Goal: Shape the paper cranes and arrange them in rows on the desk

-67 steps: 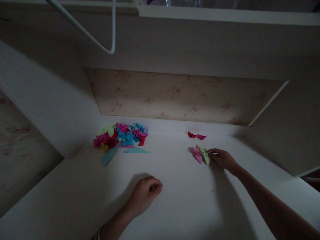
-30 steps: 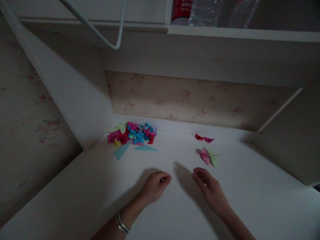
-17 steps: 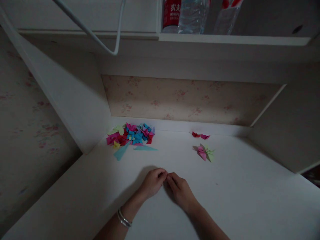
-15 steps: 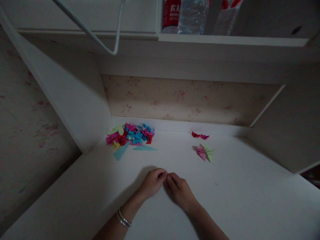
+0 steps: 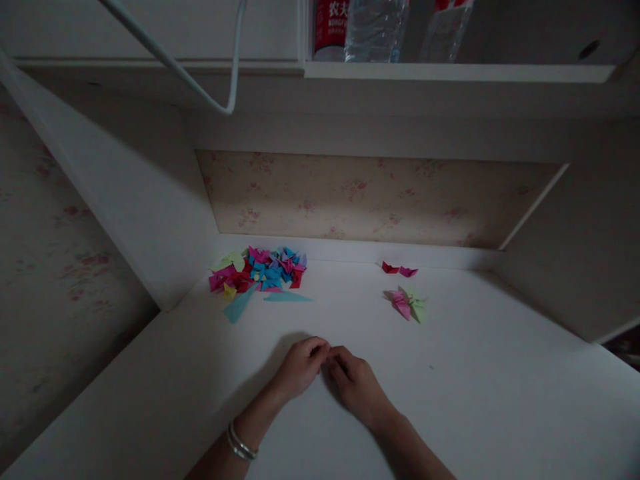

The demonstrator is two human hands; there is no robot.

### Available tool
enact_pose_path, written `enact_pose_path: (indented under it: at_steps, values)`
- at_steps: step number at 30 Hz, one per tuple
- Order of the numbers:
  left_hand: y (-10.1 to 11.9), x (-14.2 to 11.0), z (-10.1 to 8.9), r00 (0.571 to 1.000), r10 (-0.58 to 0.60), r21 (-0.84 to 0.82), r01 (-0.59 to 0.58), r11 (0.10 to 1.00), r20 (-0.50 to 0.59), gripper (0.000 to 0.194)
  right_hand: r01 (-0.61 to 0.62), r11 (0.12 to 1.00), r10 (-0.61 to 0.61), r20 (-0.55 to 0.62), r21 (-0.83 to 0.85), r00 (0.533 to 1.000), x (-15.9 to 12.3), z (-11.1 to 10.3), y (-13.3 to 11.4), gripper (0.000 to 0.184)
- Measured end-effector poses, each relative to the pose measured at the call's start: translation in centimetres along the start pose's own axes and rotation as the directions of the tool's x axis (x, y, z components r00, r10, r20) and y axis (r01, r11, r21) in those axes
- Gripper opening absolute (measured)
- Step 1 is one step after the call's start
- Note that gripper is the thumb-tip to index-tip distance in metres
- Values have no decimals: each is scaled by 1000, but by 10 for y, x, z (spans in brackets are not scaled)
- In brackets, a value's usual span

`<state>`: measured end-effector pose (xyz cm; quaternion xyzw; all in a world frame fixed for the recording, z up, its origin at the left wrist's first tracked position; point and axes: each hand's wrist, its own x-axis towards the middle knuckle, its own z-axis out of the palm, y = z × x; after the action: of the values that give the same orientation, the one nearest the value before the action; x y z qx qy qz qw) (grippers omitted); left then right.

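My left hand [image 5: 300,367] and my right hand [image 5: 355,381] rest on the white desk [image 5: 475,387], fingertips meeting in the middle. Both have curled fingers pinched together; what sits between them is too small and dark to name. A bracelet circles my left wrist. A pile of small coloured folded paper pieces [image 5: 257,270] lies at the back left, with two teal paper slivers [image 5: 240,303] beside it. A pink and green folded paper figure [image 5: 407,305] lies at the back right, well beyond my right hand.
Two small red and magenta paper pieces [image 5: 399,270] lie near the back wall. A shelf [image 5: 450,70] above holds plastic bottles [image 5: 373,30]. A white bar [image 5: 175,63] hangs at the upper left. White side panels close the desk on both sides.
My right hand left the pink and green paper figure and came back to the middle, where it now meets my left hand. The left hand stayed almost still, fingers curled.
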<state>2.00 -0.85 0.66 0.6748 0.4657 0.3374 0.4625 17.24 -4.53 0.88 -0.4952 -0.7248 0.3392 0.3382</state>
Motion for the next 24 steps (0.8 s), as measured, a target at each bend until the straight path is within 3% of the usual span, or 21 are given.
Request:
enact_pose_path:
  at_steps: [24]
  values:
    - [5,-2,-2,1000,-18,13,18,1000,12,33,-10,998,9,12,57,1000,1,-1,-4,24]
